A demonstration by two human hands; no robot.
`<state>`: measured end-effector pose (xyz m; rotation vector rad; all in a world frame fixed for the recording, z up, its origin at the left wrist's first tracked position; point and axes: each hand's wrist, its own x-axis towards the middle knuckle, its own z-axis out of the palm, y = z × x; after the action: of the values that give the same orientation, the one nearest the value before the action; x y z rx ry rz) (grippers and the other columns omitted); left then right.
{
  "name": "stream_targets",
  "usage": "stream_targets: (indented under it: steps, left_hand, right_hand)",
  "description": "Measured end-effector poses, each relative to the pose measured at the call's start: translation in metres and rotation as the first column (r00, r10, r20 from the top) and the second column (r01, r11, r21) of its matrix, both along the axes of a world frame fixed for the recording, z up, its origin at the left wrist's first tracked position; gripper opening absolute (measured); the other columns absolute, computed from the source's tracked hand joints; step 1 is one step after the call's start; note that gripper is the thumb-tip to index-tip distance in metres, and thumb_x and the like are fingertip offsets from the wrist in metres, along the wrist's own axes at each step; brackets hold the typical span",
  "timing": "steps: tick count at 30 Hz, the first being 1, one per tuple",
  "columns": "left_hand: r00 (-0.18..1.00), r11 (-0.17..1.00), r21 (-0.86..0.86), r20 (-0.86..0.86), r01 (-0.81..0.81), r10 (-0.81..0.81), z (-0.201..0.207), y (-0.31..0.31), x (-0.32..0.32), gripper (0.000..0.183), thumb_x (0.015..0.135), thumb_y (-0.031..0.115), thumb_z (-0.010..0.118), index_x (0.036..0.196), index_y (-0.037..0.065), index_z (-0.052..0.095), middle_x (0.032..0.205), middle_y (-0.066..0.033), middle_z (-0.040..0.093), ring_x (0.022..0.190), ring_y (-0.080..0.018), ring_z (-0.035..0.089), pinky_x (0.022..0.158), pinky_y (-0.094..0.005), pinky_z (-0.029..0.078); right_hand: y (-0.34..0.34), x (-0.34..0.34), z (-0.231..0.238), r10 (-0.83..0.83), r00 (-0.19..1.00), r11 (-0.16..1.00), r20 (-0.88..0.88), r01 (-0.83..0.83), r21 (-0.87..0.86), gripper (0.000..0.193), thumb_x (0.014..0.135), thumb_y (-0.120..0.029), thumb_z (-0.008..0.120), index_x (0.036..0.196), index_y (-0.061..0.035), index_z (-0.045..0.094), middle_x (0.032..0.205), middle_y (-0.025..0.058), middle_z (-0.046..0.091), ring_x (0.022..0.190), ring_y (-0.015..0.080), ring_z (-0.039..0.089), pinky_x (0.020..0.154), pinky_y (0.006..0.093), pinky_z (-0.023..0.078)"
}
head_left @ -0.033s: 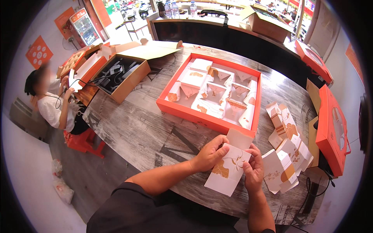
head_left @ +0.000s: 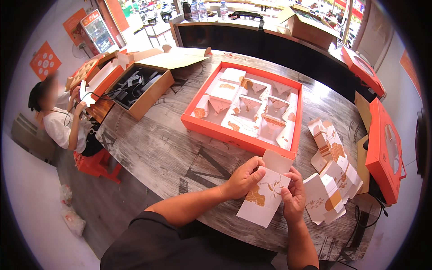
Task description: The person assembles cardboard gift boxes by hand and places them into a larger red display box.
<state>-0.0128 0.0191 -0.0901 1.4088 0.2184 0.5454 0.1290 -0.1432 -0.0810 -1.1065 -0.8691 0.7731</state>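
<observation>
White carton (head_left: 269,196), long axis one-to-seven o'clock — left hand (head_left: 245,180) pinches its ten-o'clock edge, right hand (head_left: 294,199) its three-o'clock.

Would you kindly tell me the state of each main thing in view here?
White carton, held, far flap unfolded
Left hand, gripping the carton
Right hand, gripping the carton
Orange tray, open, holding folded white pieces
Loose cartons, heaped, partly unfolded
Cardboard box, open, black items inside
Orange panel, on edge
Counter box, flaps open
Bottles, upright
</observation>
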Motion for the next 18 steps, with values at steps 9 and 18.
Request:
stream_targets:
  steps: [9,18]
  left_hand:
    - [0.991,0.996,-0.023,0.102,-0.083,0.085,0.008,-0.007,0.003,0.022,0.107,0.022,0.054,0.121,0.005,0.052,0.106,-0.0011,0.057,0.096,-0.0064,0.055,0.086,-0.0252,0.049]
    - [0.985,0.989,-0.122,0.143,-0.082,0.099,0.007,-0.007,0.002,0.029,0.106,0.022,0.056,0.129,0.005,0.05,0.119,-0.0047,0.059,0.104,-0.0089,0.056,0.091,-0.0267,0.048]
  right_hand:
    - [0.003,-0.003,0.002,-0.059,0.997,0.998,0.042,0.059,-0.002,0.038,0.093,-0.002,0.059,0.129,0.0034,0.049,0.145,0.0123,0.039,0.115,0.0185,0.056,0.097,0.0326,0.048]
    - [0.004,-0.011,0.002,-0.164,0.982,0.986,0.09,0.16,0.052,0.043,0.094,-0.004,0.063,0.133,0.0001,0.046,0.133,0.012,0.051,0.109,0.0181,0.059,0.09,0.0312,0.051]
